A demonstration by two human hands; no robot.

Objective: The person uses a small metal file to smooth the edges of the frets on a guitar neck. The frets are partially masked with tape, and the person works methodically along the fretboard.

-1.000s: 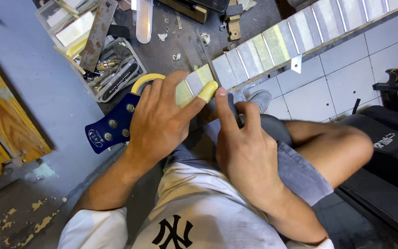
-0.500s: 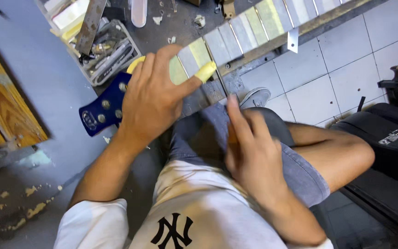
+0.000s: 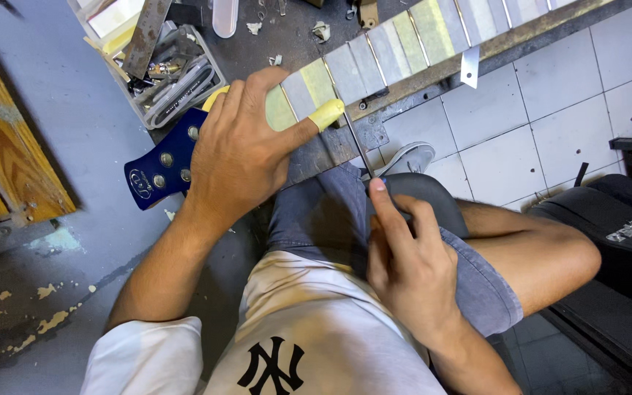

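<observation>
The scene is evenly and fairly brightly lit from overhead, with soft shadows cast beneath the left hand [image 3: 239, 157] and along the forearms, and no harsh glare is seen beyond a mild sheen on the white floor tiles [image 3: 550, 124]. Sharp focus is held across the guitar neck [image 3: 404, 44] and the right hand [image 3: 407, 263], with no motion blur noted. Wide-angle distortion is evident at the edges, where straight lines are bowed and the lower right corner is rendered dark.
</observation>
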